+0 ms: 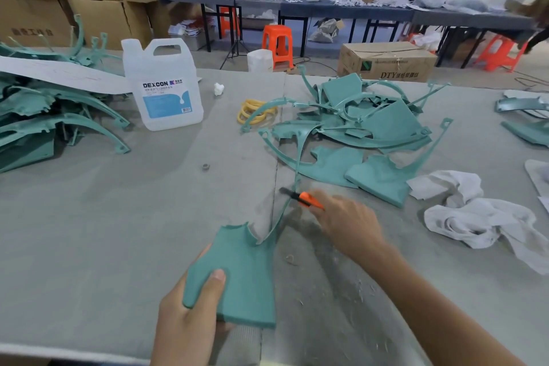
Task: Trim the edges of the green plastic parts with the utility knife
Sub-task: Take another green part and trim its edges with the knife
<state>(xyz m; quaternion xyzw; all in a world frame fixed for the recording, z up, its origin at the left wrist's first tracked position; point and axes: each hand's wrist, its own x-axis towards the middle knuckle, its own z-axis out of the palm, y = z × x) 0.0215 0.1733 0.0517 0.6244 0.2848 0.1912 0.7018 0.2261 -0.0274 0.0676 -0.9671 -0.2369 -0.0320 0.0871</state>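
The left hand [190, 318] is gripping the green plastic part [243, 273] close to the near edge of the worktop [104, 217], thumb lying on its flat top and fingers curling underneath, while the right hand [347, 223] is closing round the orange utility knife [310, 200], whose blurred tip is touching the part's thin curved arm. Beyond the knife a heap of green parts [371, 128] is lying toward the far edge, with a white rag [475, 217] sitting near its right side and yellow rubber bands [255, 111] just beside its left. A second heap [44, 119] is spreading along the left edge next to a white jug [165, 83].
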